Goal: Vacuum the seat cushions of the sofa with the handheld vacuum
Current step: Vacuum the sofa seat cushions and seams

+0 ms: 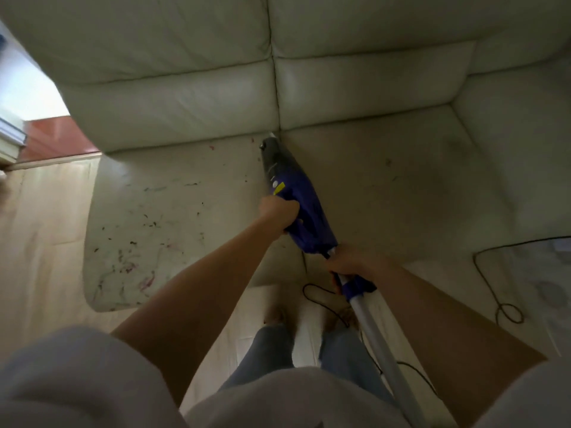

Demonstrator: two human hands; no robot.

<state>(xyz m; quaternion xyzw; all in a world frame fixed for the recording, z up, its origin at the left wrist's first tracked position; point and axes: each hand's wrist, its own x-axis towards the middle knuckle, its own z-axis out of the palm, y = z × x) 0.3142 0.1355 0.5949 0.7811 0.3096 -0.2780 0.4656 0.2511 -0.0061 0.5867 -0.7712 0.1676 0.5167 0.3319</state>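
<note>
A blue handheld vacuum [304, 208] with a grey nozzle lies across the cream sofa, its tip at the seam where the two seat cushions meet the backrest. My left hand [279, 213] grips the side of the blue body. My right hand [350, 262] holds the rear end, where a silver tube [380, 344] runs back toward me. The left seat cushion [160, 211] is marked with coloured scribbles and dotted with dark crumbs. The right seat cushion [386, 186] shows only a few faint specks.
The vacuum's black cord [321, 299] trails over the pale floor by my feet, and another loop of cord [506, 313] lies at the right. Light wood flooring [40, 236] runs along the sofa's left end, with a red strip [55, 137] behind it.
</note>
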